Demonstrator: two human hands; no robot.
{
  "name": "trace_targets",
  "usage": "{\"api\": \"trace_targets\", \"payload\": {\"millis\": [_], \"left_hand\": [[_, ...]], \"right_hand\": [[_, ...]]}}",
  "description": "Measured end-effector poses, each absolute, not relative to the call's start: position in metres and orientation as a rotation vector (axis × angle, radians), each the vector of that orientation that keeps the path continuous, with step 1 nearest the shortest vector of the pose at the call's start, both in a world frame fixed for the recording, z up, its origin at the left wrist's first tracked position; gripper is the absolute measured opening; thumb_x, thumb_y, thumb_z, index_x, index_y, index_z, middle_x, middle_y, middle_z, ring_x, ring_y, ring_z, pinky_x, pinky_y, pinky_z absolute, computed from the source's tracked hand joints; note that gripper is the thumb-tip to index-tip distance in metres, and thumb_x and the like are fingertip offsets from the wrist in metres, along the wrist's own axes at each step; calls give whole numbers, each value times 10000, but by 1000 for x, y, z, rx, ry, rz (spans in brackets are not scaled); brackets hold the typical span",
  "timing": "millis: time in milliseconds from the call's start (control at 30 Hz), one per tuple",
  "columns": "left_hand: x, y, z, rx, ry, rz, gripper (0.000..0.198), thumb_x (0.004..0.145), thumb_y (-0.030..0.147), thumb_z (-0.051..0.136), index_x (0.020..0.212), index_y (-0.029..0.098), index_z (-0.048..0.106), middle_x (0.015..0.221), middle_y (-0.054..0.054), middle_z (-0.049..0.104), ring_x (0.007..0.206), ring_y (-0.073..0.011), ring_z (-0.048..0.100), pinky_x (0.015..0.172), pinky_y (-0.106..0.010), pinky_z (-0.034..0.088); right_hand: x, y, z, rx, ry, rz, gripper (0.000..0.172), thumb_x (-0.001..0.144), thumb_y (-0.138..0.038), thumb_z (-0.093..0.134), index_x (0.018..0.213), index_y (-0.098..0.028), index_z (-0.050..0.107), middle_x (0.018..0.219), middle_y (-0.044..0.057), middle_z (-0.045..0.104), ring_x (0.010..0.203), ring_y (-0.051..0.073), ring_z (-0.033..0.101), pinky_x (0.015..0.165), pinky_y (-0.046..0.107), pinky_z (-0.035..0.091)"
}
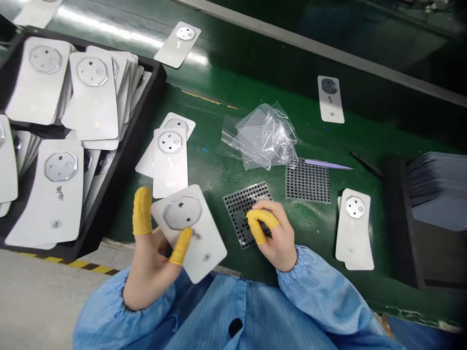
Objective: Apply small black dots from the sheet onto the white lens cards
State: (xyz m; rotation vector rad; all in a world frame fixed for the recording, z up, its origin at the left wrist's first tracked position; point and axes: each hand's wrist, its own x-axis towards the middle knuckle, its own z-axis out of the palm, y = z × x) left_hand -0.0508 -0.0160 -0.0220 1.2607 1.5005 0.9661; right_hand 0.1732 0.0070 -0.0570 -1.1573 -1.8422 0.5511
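Note:
My left hand, with yellow finger cots on thumb and index finger, grips a white rounded plate with a silver octagonal recess. Its thumb presses the face just below the recess, and at least one dark dot shows inside. My right hand, also in yellow cots, is closed in a pinch over a clear sheet of small black round pads. Whatever is between those fingertips is too small to make out. Several pad positions on this sheet look vacant. A fuller pad sheet lies to its right, under purple tweezers.
A black tray full of similar plates stands left. Loose plates lie beside it, others at right. Crumpled clear plastic sheets lie mid-table. A dark bin holds stacked grey sheets. Two single plates lie farther back.

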Motion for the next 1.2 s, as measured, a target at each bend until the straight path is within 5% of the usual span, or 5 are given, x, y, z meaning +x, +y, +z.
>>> {"api": "trace_targets", "payload": {"millis": [67,267,433,967,1200], "left_hand": [[-31,-16,-17,1256,1355,952,1002,882,164,596,1506,289,-177,896,-5,774,617,-165,725,568,-250,624],[11,-11,-15,1379,1167,955,449,801,77,631,1206,265,587,750,37,743,596,-140,702,503,-170,562],[12,-13,-13,1422,1195,1039,383,750,54,656,1083,241,624,771,35,751,569,-121,688,517,-161,559],[12,-15,-17,1515,1332,898,166,706,72,617,812,198,602,694,-2,737,591,-163,708,527,-209,555],[18,-9,-20,1339,1259,861,340,736,97,645,1063,178,601,556,50,651,447,-121,601,438,-194,507]], "right_hand": [[168,4,-44,-1134,-1832,470,288,873,-95,573,1127,-231,567,1018,51,637,946,170,620,940,381,508],[166,-6,-16,-1140,-1980,417,387,901,-100,442,1252,-240,525,1099,44,693,1069,189,632,1104,425,381],[177,-17,-13,-1224,-2201,229,337,890,-105,433,1166,-206,599,1316,125,597,1351,250,433,1153,519,264],[177,-20,-15,-1263,-2282,260,425,951,-285,404,1348,-157,484,1441,221,443,1359,357,393,1025,608,416],[180,-18,-31,-1141,-2138,638,534,933,-215,441,1454,-139,350,1529,192,281,1402,352,315,1080,589,402]]}}
